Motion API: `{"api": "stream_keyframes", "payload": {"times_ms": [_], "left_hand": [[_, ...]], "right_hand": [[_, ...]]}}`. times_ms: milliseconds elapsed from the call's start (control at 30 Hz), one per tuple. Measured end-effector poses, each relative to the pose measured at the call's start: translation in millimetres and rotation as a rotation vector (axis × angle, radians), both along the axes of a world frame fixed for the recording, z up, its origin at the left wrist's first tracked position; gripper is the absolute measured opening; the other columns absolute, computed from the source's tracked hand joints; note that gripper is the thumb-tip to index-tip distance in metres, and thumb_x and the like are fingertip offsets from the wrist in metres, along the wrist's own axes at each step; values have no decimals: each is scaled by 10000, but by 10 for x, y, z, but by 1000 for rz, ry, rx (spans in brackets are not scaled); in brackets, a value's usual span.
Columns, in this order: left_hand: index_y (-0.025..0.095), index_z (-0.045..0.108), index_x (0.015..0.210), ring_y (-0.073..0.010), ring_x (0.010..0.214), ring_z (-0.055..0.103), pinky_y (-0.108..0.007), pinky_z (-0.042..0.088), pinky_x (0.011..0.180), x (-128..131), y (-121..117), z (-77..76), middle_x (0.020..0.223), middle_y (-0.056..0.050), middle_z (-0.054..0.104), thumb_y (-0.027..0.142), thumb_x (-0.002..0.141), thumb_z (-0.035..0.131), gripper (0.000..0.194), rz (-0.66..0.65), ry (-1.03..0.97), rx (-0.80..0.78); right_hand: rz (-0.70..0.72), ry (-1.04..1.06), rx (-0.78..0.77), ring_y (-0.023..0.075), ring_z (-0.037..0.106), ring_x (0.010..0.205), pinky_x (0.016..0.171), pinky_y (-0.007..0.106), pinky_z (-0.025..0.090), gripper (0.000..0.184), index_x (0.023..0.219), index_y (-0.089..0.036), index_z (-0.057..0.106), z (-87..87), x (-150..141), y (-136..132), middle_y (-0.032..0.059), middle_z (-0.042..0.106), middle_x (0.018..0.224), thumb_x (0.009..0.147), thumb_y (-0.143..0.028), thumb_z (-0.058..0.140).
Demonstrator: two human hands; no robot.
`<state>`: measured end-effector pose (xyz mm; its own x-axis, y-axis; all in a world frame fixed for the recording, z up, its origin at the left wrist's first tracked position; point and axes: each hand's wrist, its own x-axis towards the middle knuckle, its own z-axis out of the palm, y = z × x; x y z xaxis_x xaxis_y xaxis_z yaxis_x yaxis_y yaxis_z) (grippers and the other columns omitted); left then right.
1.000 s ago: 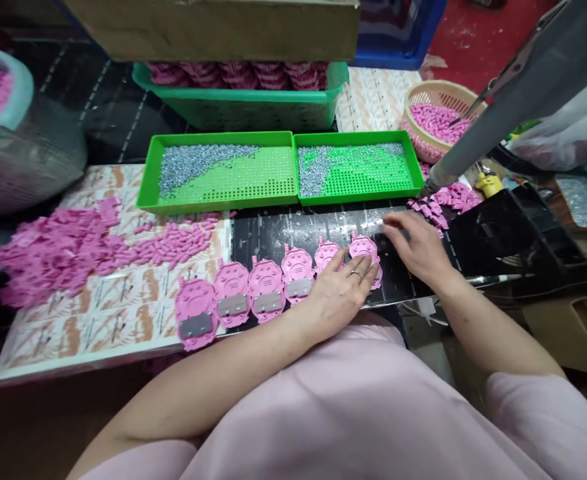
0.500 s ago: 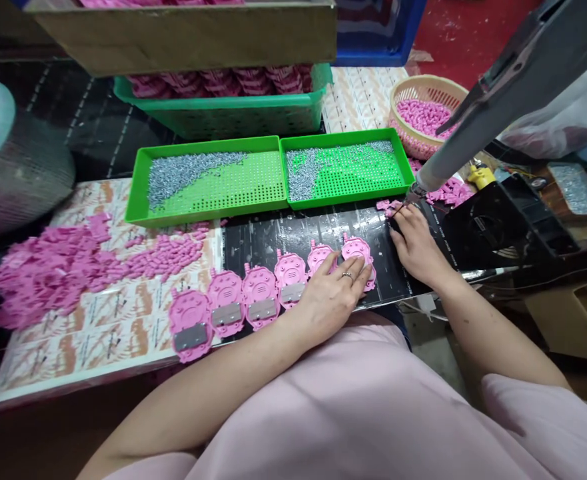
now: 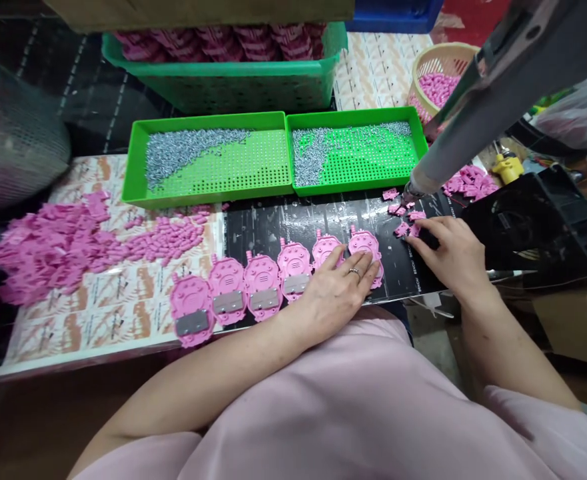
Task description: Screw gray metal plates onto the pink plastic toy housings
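Observation:
Several pink toy shells (image 3: 263, 290) lie in a row along the table's front edge, some with grey metal plates. My left hand (image 3: 336, 287) lies flat with fingers spread on the two rightmost shells (image 3: 366, 245). My right hand (image 3: 448, 253) rests on the black mat (image 3: 283, 230) just to their right, fingers curled, the fingertips at a few small pink parts (image 3: 404, 220). I cannot make out whether it holds one. Right above it ends the tip of a hanging grey power screwdriver (image 3: 453, 147).
Two green trays of small metal screws (image 3: 213, 157) (image 3: 353, 150) sit behind the mat. A heap of small pink parts (image 3: 73, 240) covers the left. A green basket of pink shells (image 3: 233, 67), a wicker basket (image 3: 440, 80) and a black fan (image 3: 533, 220) stand around.
My right hand drew back from the screwdriver tip toward the mat's near side, dragging small pink parts with it. My left hand stayed on the shells.

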<state>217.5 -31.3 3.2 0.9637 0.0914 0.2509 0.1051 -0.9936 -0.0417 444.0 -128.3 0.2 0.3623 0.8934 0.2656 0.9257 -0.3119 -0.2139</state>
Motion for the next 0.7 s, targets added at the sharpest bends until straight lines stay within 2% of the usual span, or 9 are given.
{"api": "stream_keyframes", "payload": {"times_ms": [133, 200, 267, 333, 500, 600, 700], "left_hand": [[79, 577, 1267, -227, 1193, 599, -444, 428, 1031, -15, -5, -21, 1295, -124, 629, 181, 973, 484, 324, -3, -5, -13], [78, 577, 1267, -228, 1195, 598, -444, 432, 1027, -15, -4, -26, 1296, -126, 628, 184, 976, 478, 325, -1, 2, -26], [74, 579, 1264, -231, 1189, 602, -446, 436, 1021, -12, -3, -23, 1292, -131, 630, 183, 977, 475, 324, 3, 9, -31], [70, 578, 1266, -234, 1193, 601, -445, 437, 1021, -9, -4, -13, 1294, -134, 628, 179, 976, 476, 326, 0, 17, -33], [67, 566, 1281, -238, 1217, 586, -447, 425, 1036, -18, -5, 2, 1313, -139, 613, 164, 977, 463, 335, -8, 42, -38], [67, 564, 1284, -235, 1219, 585, -442, 423, 1038, -24, -7, -8, 1315, -142, 611, 166, 978, 465, 337, -3, 34, -39], [67, 566, 1280, -230, 1214, 589, -438, 428, 1034, -21, -9, -18, 1305, -135, 620, 177, 981, 467, 334, -6, 14, -43]], "right_hand": [[152, 89, -17, 233, 629, 980, 838, 380, 525, 253, 1102, -223, 672, 8, 137, -54, 65, 696, 1063, 893, -331, 580], [223, 145, -19, 202, 642, 943, 820, 355, 532, 289, 1169, -236, 642, 44, 190, -130, 48, 691, 1122, 891, -281, 582], [180, 169, 6, 176, 653, 862, 737, 320, 535, 332, 1206, -230, 618, 78, 190, -187, 54, 686, 1128, 879, -287, 606], [96, 139, 39, 169, 649, 800, 675, 302, 521, 323, 1162, -208, 633, 88, 143, -204, 63, 694, 1057, 864, -333, 633], [12, -92, -3, 223, 643, 839, 678, 331, 496, 208, 970, -186, 666, 34, -2, -153, 60, 697, 885, 872, -361, 613], [38, -61, 23, 184, 636, 723, 631, 307, 493, 258, 931, -181, 674, 48, -21, -159, 30, 690, 784, 841, -423, 655], [132, 18, 87, 150, 631, 710, 659, 280, 516, 253, 978, -184, 692, 107, 32, -179, 28, 697, 813, 839, -394, 669]]}}
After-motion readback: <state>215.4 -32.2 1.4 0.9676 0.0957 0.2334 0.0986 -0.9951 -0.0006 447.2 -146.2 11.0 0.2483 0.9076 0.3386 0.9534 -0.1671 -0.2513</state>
